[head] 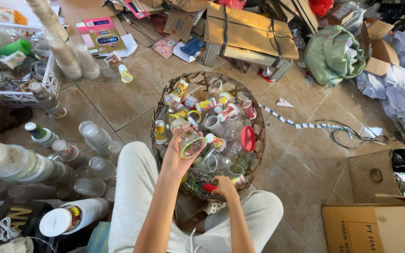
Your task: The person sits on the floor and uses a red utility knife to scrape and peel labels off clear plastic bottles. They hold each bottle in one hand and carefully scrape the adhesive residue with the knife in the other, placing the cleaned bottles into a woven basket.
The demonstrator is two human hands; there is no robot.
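- Left hand (176, 157) grips a clear plastic cup (189, 142), tilted with its mouth toward the camera, above the near left part of the woven basket (258, 122).
- Right hand (222, 186) is closed on a small red tool (209, 188) at the basket's near rim.
- Basket is packed with clear and labelled plastic cups, plus a red lid (247, 138) toward its right edge.
- Stacks of nested cups (22, 165) lie on the tiled floor (301, 173) left of the person's knee, with loose single cups just beside them.
- Floor to the right of the basket is open; a strip of blue-and-white tape (301, 124) crosses it.
- Strapped cardboard bundle (249, 29) lies beyond the far rim; a green sack (333, 56) sits at far right, and brown boxes (376, 225) fill the near right corner.
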